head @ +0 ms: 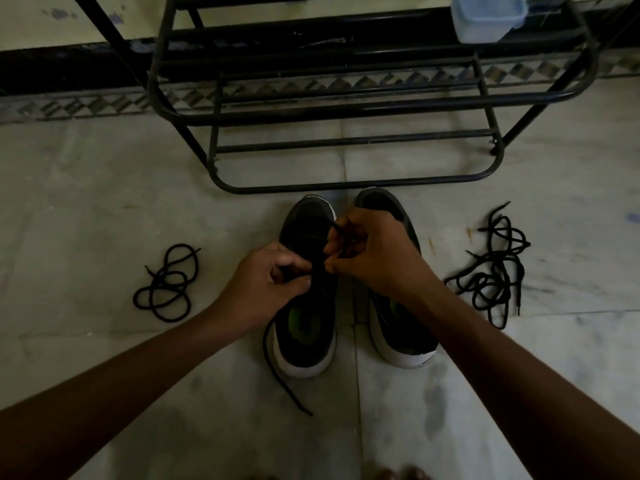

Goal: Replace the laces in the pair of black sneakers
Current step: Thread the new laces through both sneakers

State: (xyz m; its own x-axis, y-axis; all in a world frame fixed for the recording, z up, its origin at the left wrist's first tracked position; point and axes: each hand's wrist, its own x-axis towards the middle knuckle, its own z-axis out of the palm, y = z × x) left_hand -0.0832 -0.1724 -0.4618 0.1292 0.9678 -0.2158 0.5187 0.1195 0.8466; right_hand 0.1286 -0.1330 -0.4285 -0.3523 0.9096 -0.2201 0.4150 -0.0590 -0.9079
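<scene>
Centrally in the frame, the left hand (266, 285) has its fingers curled in tight, pinching a black lace (273, 372) between thumb and forefinger. The right hand (374, 254) sits just up and to the right of it, also closed narrow around a stretch of the same lace, with a short loop standing up past its knuckles. The two hands nearly touch over the eyelet area of the sneaker on the left (306, 337), which lies directly under them with its toe towards the top of the frame and its white heel towards the bottom. One free end of the lace curves out from under the left hand, down past the heel, and ends on the floor (104, 202) in the lower centre. The sneaker on the right (398, 337) stands just beside its mate, partly covered by the right wrist. Both toes stop close to the bottom bar of a black metal shoe rack (346, 183) filling the upper centre, so there is little room ahead. Open tiled floor spreads to either side: a coiled lace (166, 282) lies well apart at middle left, and a tangle of laces (491, 271) at middle right. A pale plastic tub (485, 19) sits on the rack at upper right.
</scene>
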